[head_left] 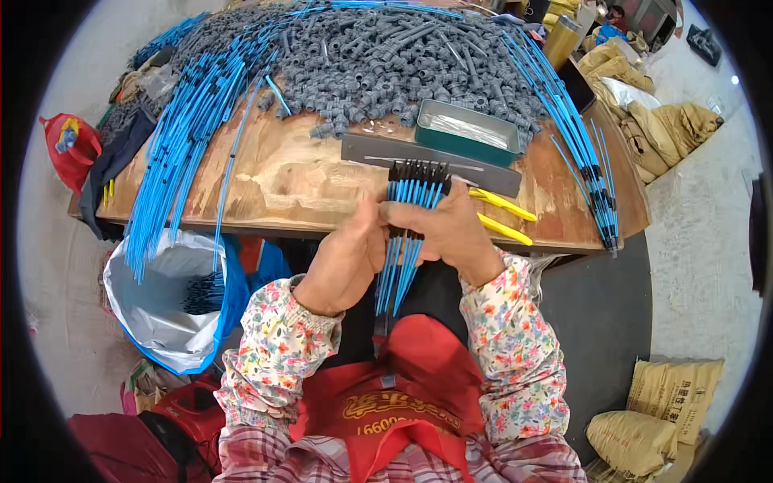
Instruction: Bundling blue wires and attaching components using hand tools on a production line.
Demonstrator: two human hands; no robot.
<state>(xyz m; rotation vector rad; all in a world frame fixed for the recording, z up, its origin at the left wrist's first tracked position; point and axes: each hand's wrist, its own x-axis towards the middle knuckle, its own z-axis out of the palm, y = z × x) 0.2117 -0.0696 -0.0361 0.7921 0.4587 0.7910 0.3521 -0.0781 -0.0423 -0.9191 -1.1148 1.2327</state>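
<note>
Over the table's front edge, both my hands are closed around a bundle of thin blue rods (415, 193) with black tips pointing away from me. My left hand (345, 259) grips from the left, its thumb up beside the rods. From the right, my right hand (452, 232) wraps the bundle, with its thumb laid across the front toward the left hand. Black bands on the rods show partly between the fingers, and the lower ends fan out beneath. A yellow-handled hand tool (506, 207) lies just right of my right hand; its head is hidden.
Grey plastic fittings (394, 60) form a large heap at the back. A green tin (463, 146) of thin clear strips stands behind a grey bar (362, 150). Blue rods (197, 121) overhang the left edge; more rods (568, 117) lie right. A lined blue bag (229, 322) stands below left.
</note>
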